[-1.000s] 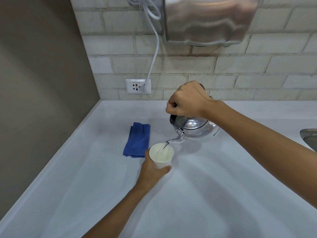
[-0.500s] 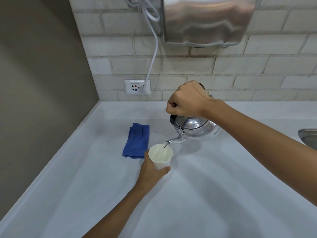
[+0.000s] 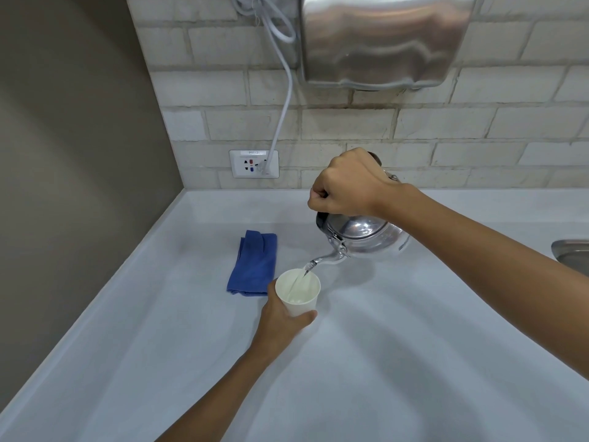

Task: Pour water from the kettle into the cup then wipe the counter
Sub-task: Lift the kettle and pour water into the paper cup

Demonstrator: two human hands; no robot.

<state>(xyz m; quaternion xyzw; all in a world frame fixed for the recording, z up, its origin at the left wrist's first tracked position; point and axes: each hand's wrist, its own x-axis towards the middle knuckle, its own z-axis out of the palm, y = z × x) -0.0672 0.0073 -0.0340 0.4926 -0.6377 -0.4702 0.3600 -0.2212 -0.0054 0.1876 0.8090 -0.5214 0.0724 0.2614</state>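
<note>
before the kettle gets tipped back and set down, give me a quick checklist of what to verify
1. Stream lands inside cup: ok.
2. Left hand steadies the cup: ok.
3. Right hand firm on kettle handle: ok.
4. Water level below the rim: cannot tell.
5. Bare counter under the kettle for setting it down: ok.
6. Cloth within reach for wiping, left of the cup: ok.

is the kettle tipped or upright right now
Tipped. The kettle leans spout-down over the cup, and a thin stream of water runs from the spout into it.
</note>
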